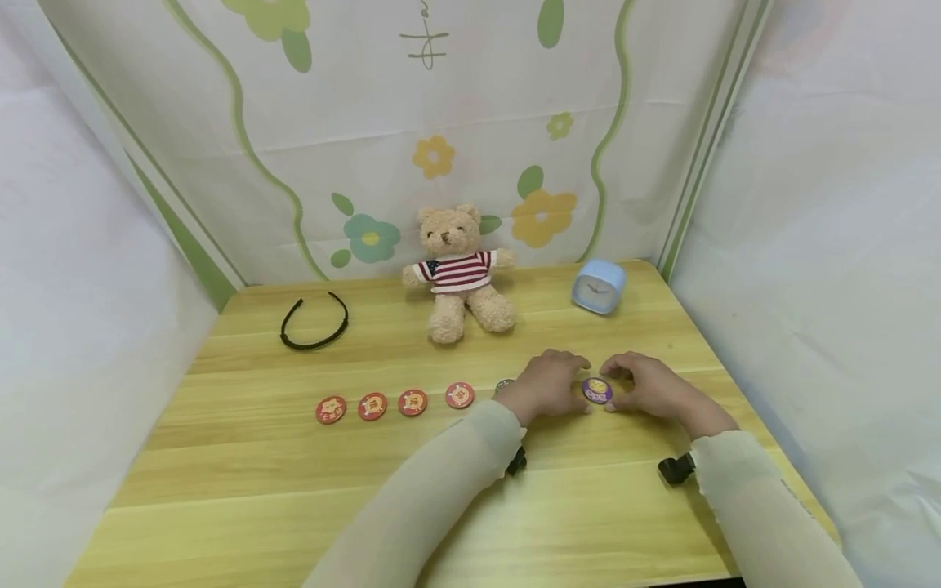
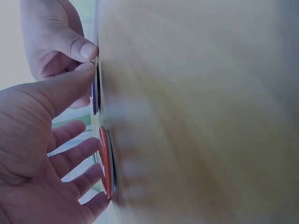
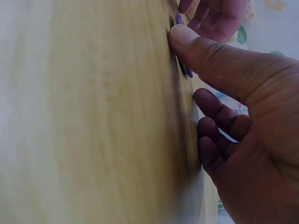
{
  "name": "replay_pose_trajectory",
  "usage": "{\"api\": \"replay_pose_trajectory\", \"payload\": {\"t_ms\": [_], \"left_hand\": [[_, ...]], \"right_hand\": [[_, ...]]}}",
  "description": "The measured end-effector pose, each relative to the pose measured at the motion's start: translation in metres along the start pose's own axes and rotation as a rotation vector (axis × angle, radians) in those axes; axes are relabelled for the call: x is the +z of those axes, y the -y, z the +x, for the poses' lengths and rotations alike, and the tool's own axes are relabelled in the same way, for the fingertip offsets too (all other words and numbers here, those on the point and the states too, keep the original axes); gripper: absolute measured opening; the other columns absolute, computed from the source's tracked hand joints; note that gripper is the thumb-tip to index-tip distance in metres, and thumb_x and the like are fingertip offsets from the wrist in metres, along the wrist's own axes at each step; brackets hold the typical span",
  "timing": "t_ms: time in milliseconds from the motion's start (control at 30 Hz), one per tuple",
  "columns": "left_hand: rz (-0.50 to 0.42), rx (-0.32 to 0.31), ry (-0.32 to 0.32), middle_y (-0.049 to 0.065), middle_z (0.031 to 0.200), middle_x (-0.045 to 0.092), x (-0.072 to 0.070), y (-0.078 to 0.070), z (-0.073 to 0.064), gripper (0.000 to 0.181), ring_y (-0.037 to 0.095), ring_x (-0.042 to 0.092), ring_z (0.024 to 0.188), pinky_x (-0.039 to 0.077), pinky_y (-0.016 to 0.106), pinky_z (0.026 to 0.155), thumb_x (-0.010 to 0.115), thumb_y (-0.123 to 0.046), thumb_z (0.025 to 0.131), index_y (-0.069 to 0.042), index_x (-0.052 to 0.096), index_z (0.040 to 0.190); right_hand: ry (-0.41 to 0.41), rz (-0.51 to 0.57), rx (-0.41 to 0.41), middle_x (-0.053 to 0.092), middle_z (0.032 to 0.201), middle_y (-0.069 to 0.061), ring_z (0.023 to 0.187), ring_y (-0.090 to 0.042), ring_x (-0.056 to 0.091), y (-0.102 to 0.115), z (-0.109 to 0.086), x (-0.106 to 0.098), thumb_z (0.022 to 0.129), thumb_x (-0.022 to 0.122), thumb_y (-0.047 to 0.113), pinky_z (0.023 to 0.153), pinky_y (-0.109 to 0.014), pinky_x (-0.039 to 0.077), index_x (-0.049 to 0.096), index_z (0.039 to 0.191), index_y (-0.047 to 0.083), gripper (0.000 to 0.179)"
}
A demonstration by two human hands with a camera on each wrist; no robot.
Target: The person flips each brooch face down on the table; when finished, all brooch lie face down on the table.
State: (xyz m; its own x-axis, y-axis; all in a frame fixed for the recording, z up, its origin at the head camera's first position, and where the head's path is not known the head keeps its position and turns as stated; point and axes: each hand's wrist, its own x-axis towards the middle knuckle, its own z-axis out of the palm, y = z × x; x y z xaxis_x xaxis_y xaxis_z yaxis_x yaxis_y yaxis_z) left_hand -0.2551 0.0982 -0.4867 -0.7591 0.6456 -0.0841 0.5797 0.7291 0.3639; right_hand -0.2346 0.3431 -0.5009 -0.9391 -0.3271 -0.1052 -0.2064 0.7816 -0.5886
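A round purple badge (image 1: pixel 597 390) with a yellow picture lies on the table between both hands. My left hand (image 1: pixel 551 384) is at its left side, thumb and fingers apart, with the thumb tip close to the rim in the left wrist view. From the other side my right hand (image 1: pixel 647 388) reaches in, its thumb at the edge of the purple badge (image 3: pixel 188 72) and its other fingers bent near the tabletop. A dark badge (image 1: pixel 503 385) is partly hidden by the left hand. Beside the left fingers stands an orange-red badge edge (image 2: pixel 106 161).
Several red badges, one a star badge (image 1: pixel 331 410), form a row leftward on the wooden table (image 1: pixel 294 498). Behind sit a black headband (image 1: pixel 314 346), a teddy bear (image 1: pixel 459 273) in a striped shirt and a blue clock (image 1: pixel 599 287). White curtains enclose the table.
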Motion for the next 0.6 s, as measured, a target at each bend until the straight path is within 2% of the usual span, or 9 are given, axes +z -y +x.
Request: {"api": "replay_pose_trajectory", "payload": {"t_ms": [200, 467, 600], "left_hand": [[-0.006, -0.006, -0.026, -0.002, 0.153, 0.064, 0.0019, -0.0014, 0.0033, 0.066, 0.023, 0.054, 0.145, 0.045, 0.043, 0.122, 0.087, -0.047, 0.093, -0.021, 0.066, 0.149], [-0.028, -0.024, -0.042, -0.008, 0.141, 0.070, 0.0038, -0.0036, 0.0053, 0.040, 0.020, 0.058, 0.134, 0.047, 0.042, 0.117, 0.088, -0.042, 0.093, -0.022, 0.079, 0.126], [-0.007, -0.025, -0.040, -0.008, 0.142, 0.070, 0.0041, -0.0061, 0.0064, 0.036, 0.020, 0.058, 0.134, 0.048, 0.042, 0.116, 0.086, -0.041, 0.096, -0.024, 0.080, 0.126]], "right_hand": [[0.009, 0.014, -0.009, 0.074, 0.125, -0.004, 0.123, -0.029, 0.067, 0.0011, 0.0019, 0.0004, 0.088, 0.094, 0.033, 0.111, -0.058, 0.051, 0.072, 0.126, 0.016, 0.047], [0.016, 0.011, -0.027, 0.074, 0.116, 0.000, 0.114, -0.023, 0.065, 0.0029, 0.0026, 0.0019, 0.090, 0.092, 0.027, 0.105, -0.052, 0.051, 0.074, 0.121, 0.019, 0.036], [0.014, 0.003, -0.022, 0.074, 0.114, 0.001, 0.111, -0.022, 0.065, 0.0028, 0.0017, 0.0029, 0.090, 0.092, 0.026, 0.102, -0.049, 0.052, 0.076, 0.120, 0.020, 0.035]]}}
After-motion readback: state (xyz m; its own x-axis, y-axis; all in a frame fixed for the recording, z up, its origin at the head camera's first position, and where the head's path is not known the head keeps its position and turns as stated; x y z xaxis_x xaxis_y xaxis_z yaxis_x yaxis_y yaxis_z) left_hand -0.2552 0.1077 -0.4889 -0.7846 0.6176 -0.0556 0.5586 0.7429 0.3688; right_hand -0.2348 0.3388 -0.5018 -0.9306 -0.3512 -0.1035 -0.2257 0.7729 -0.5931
